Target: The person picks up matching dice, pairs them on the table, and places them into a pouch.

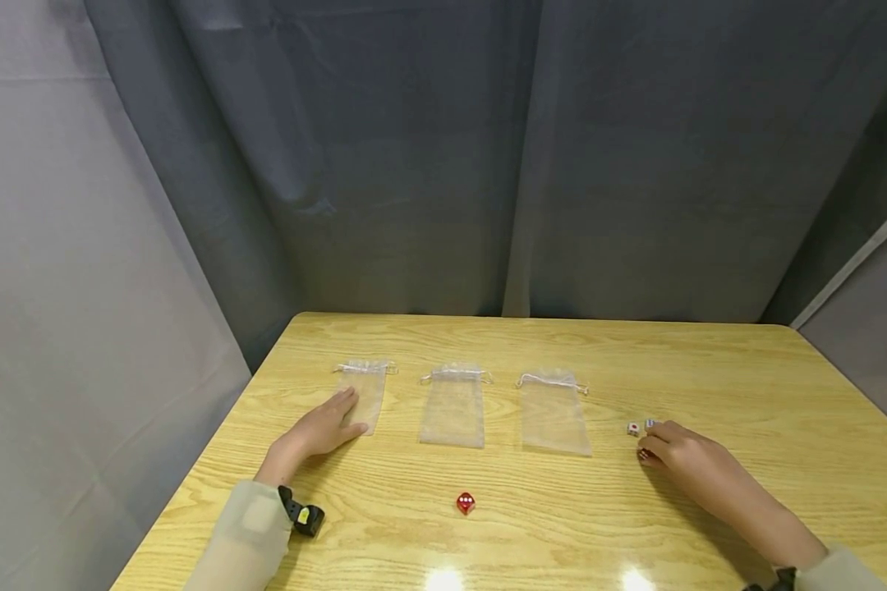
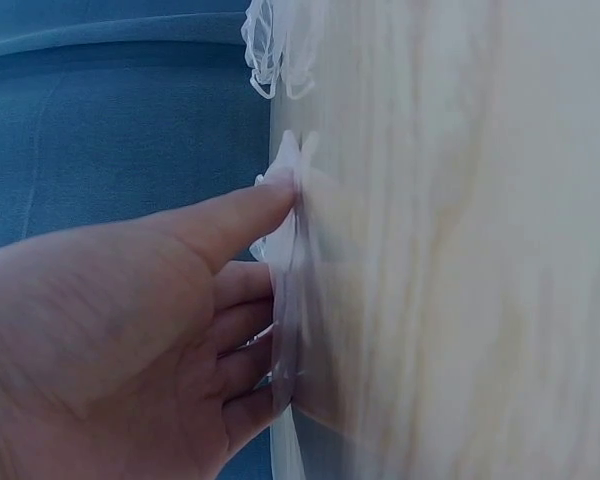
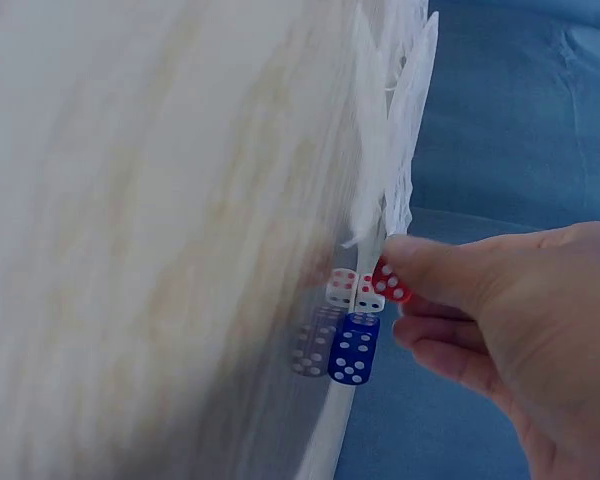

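My left hand [image 1: 324, 427] rests on the leftmost sheer drawstring bag [image 1: 369, 402], its fingers extended over the mesh. In the left wrist view the thumb and fingertips of the left hand [image 2: 120, 320] touch the bag. At the right side of the table, my right hand [image 1: 683, 460] pinches a red die [image 3: 391, 281] between thumb and fingers. Close by that hand are a white die [image 1: 633, 428] and a blue die [image 3: 353, 350]. Another red die [image 1: 466, 503] lies alone near the table's front middle.
Two more sheer bags lie flat in the row, the middle bag [image 1: 452, 410] and the right bag [image 1: 554, 417]. All have white drawstrings at their far ends. Behind the wooden table [image 1: 384, 525] hangs a dark curtain [image 1: 414, 164].
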A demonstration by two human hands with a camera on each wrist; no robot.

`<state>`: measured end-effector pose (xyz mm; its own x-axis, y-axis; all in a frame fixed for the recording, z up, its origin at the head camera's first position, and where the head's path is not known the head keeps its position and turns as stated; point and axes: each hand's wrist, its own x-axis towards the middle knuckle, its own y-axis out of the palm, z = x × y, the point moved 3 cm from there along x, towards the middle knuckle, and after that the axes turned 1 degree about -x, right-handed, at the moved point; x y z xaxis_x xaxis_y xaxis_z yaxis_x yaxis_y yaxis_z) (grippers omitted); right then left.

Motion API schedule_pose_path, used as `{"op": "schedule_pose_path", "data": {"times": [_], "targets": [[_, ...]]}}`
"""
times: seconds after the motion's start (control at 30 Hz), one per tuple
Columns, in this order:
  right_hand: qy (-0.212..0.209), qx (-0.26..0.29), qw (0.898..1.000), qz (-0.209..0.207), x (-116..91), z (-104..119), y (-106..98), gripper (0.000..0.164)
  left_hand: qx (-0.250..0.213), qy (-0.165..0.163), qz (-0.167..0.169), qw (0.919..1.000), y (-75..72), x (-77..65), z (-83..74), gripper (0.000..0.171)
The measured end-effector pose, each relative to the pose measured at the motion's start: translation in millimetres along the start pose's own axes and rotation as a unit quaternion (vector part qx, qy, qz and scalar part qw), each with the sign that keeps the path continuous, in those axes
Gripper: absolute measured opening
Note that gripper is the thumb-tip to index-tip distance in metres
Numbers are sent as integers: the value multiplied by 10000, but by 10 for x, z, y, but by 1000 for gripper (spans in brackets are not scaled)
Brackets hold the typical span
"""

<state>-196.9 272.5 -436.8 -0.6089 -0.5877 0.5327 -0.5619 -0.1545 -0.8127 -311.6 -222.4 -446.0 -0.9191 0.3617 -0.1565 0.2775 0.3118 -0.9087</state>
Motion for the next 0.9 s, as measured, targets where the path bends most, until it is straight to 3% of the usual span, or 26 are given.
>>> {"op": "schedule_pose_path", "data": {"times": [0.1, 0.17, 0.23, 0.4, 0.57, 0.9], "targets": [[104, 248, 9994, -218, -4, -8, -13, 50, -2, -12, 7, 10000, 4, 9, 12, 69], [178, 425, 9983, -349, -5, -11, -25, 63, -1, -20, 12, 10000, 8, 16, 22, 69], [272, 540, 9973, -415, -6, -13, -45, 56, 3, -33, 13, 10000, 9, 18, 25, 69], [648, 776, 9934, -540, -4, -3, -98, 16, -11, -14, 17, 10000, 1, 8, 19, 70], [1255, 1253, 9819, -660, -25, 10, -175, 38, -44, -40, 47, 10000, 9, 8, 23, 70], [2404, 1959, 9474, -789, -64, 85, -295, 27, -31, -60, 8, 10000, -7, 0, 20, 69]]}}
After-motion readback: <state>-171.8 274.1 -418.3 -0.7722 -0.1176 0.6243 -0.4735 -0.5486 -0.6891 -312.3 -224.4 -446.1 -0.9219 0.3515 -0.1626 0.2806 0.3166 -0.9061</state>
